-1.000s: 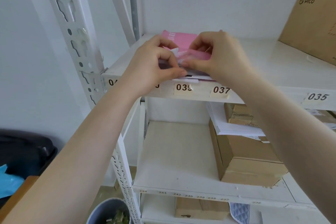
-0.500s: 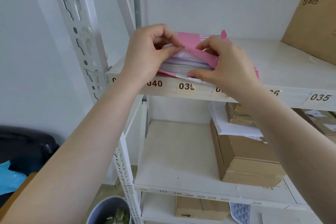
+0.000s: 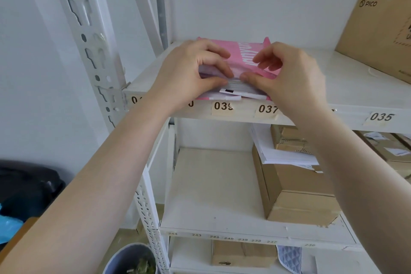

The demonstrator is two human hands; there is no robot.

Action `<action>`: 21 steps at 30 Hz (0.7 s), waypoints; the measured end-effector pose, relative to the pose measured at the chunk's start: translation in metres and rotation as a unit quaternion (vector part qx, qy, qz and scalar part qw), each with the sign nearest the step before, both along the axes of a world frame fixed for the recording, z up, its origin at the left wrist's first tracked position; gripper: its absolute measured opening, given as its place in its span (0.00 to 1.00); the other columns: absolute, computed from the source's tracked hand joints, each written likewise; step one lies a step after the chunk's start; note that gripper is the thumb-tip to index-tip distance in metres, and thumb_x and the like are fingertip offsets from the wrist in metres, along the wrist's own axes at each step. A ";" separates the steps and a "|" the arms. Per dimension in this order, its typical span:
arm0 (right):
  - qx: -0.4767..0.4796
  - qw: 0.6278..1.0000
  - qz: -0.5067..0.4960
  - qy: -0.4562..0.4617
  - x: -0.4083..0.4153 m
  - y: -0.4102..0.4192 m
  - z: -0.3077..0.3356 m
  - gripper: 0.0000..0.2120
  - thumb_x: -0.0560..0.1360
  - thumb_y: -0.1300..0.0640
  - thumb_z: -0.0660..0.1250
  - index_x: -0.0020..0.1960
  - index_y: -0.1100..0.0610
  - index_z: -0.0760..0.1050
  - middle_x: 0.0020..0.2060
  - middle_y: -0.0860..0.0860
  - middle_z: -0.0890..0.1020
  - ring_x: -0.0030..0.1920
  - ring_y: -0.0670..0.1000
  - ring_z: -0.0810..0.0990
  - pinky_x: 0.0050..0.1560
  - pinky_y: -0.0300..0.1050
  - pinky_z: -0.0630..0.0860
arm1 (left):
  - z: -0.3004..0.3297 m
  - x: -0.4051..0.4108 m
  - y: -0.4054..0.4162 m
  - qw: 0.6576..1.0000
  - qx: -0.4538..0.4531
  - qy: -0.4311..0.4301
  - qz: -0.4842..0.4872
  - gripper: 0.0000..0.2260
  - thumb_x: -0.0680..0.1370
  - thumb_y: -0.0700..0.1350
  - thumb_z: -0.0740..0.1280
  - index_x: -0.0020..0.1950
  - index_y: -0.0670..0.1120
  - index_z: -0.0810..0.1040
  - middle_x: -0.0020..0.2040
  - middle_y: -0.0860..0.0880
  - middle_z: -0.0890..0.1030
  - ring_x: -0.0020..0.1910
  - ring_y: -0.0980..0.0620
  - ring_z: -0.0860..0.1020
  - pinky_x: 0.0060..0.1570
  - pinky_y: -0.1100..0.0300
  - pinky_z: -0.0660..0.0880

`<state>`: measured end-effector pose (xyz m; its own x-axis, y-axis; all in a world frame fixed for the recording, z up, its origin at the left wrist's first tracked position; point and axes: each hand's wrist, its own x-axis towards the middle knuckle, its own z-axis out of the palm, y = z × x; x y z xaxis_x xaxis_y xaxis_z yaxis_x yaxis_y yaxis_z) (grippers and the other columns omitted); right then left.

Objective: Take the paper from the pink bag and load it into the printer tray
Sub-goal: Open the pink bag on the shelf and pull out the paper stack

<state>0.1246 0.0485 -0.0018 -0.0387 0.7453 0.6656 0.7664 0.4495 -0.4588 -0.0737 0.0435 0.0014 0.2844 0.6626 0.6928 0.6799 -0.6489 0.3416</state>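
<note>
chg: pink bag (image 3: 242, 55) flap, lifted 0.5 s ago, now flat on shelf (image 3: 355, 87), frame ctr | left hand (image 3: 189, 71) + right hand (image 3: 287, 78) grip pinching paper (image 3: 239, 87) edge at mouth | est: pull-out starting, printer not in view

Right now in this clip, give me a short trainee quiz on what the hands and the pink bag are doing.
1. True or false: the pink bag lies on the shelf.
2. Which hand pinches the paper stack's edge: A) left hand B) right hand C) both?
3. Fill in: the box at the far right reads ____.

Key: 1 true; 2 C; 3 PICO.
</note>
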 end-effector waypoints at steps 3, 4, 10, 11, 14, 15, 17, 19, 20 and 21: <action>-0.019 1.000 -0.013 0.008 -0.001 0.001 0.001 0.19 0.64 0.38 0.73 0.48 0.48 0.77 0.37 0.41 0.79 0.42 0.45 0.77 0.38 0.42 0.69 | 0.000 0.006 0.002 1.000 -0.014 -0.026 0.000 0.05 0.66 0.46 0.76 0.40 0.50 0.83 0.54 0.57 0.82 0.55 0.58 0.77 0.58 0.53 0.72; -0.025 1.000 -0.015 0.009 -0.001 0.002 0.001 0.19 0.64 0.38 0.73 0.48 0.47 0.77 0.36 0.40 0.78 0.41 0.45 0.76 0.37 0.42 0.69 | -0.001 0.007 0.004 0.999 -0.019 -0.031 -0.001 0.05 0.66 0.46 0.77 0.39 0.50 0.83 0.54 0.57 0.82 0.55 0.59 0.77 0.58 0.55 0.72; -0.053 0.999 -0.012 0.003 0.001 0.004 0.006 0.20 0.62 0.38 0.74 0.48 0.47 0.78 0.37 0.40 0.78 0.42 0.43 0.76 0.36 0.39 0.68 | -0.001 0.004 0.010 0.999 -0.018 -0.050 -0.013 0.06 0.66 0.46 0.77 0.40 0.49 0.84 0.54 0.53 0.82 0.54 0.60 0.77 0.56 0.70 0.69; -0.057 0.998 -0.011 0.000 0.001 0.004 0.007 0.20 0.62 0.38 0.75 0.48 0.47 0.78 0.38 0.40 0.78 0.42 0.44 0.76 0.37 0.41 0.69 | -0.001 0.004 0.010 0.998 -0.022 -0.052 -0.011 0.06 0.66 0.46 0.77 0.40 0.48 0.84 0.54 0.53 0.82 0.54 0.61 0.77 0.55 0.71 0.69; -0.068 0.998 -0.005 -0.008 0.002 0.006 0.011 0.21 0.61 0.38 0.75 0.49 0.46 0.78 0.37 0.39 0.77 0.42 0.44 0.76 0.39 0.43 0.69 | 0.002 0.004 0.011 0.997 -0.044 -0.058 -0.006 0.05 0.67 0.46 0.77 0.40 0.47 0.85 0.56 0.53 0.82 0.55 0.62 0.76 0.54 0.76 0.66; -0.071 0.997 -0.004 -0.010 0.001 0.006 0.012 0.22 0.60 0.37 0.75 0.49 0.46 0.78 0.37 0.39 0.77 0.42 0.43 0.76 0.39 0.43 0.69 | 0.003 0.004 0.011 0.997 -0.050 -0.058 -0.004 0.05 0.67 0.46 0.76 0.40 0.48 0.85 0.56 0.53 0.81 0.55 0.62 0.76 0.55 0.75 0.66; -0.074 0.997 -0.004 -0.011 0.002 0.007 0.012 0.23 0.60 0.36 0.75 0.49 0.46 0.78 0.37 0.39 0.76 0.40 0.41 0.75 0.37 0.42 0.68 | 0.005 0.004 0.012 0.997 -0.053 -0.055 -0.005 0.05 0.68 0.46 0.76 0.40 0.47 0.85 0.56 0.53 0.82 0.56 0.60 0.76 0.58 0.71 0.67; -0.074 0.997 -0.005 -0.010 0.002 0.007 0.012 0.24 0.59 0.36 0.75 0.49 0.47 0.78 0.37 0.38 0.77 0.39 0.38 0.74 0.36 0.41 0.68 | 0.006 0.005 0.012 0.997 -0.054 -0.052 -0.010 0.05 0.68 0.46 0.76 0.40 0.45 0.85 0.56 0.53 0.82 0.56 0.58 0.77 0.61 0.66 0.67; -0.074 0.997 -0.005 -0.009 0.002 0.007 0.012 0.24 0.59 0.36 0.75 0.49 0.47 0.78 0.37 0.38 0.77 0.39 0.38 0.74 0.36 0.40 0.68 | 0.006 0.006 0.012 0.997 -0.054 -0.050 -0.011 0.05 0.68 0.45 0.75 0.40 0.45 0.85 0.56 0.52 0.82 0.56 0.58 0.77 0.62 0.63 0.68; -0.072 0.997 -0.005 -0.008 0.002 0.006 0.012 0.24 0.59 0.35 0.75 0.49 0.47 0.78 0.37 0.38 0.77 0.39 0.36 0.74 0.36 0.40 0.68 | 0.005 0.006 0.012 0.997 -0.053 -0.048 -0.011 0.05 0.69 0.45 0.75 0.40 0.44 0.84 0.55 0.52 0.82 0.56 0.57 0.77 0.63 0.61 0.68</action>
